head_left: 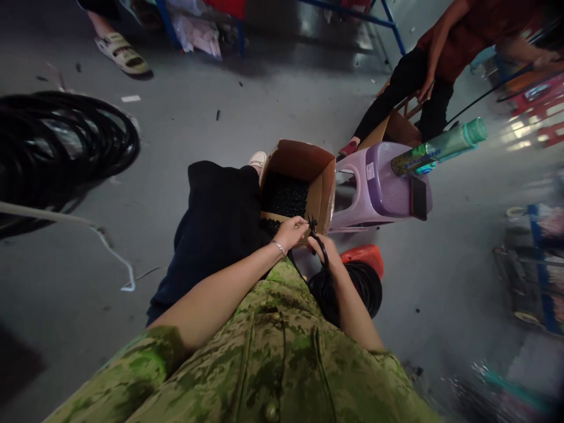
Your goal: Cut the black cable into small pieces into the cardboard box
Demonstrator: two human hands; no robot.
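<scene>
My left hand (291,231), with a thin bracelet on its wrist, is closed in a pinch on a small black star-shaped part (312,224). My right hand (326,247) is closed around a black cable (323,249) that runs down to a black coil (352,288) below it. The two hands meet just in front of an open cardboard box (324,176) filled with small black pieces. I wear a green camouflage shirt and dark trousers.
A lilac plastic stool (379,191) lies on its side with a green bottle (440,147) on it. A red object (368,255) sits behind the coil. A large black cable coil (61,147) lies far left. Another person sits at upper right; a sandalled foot shows at upper left.
</scene>
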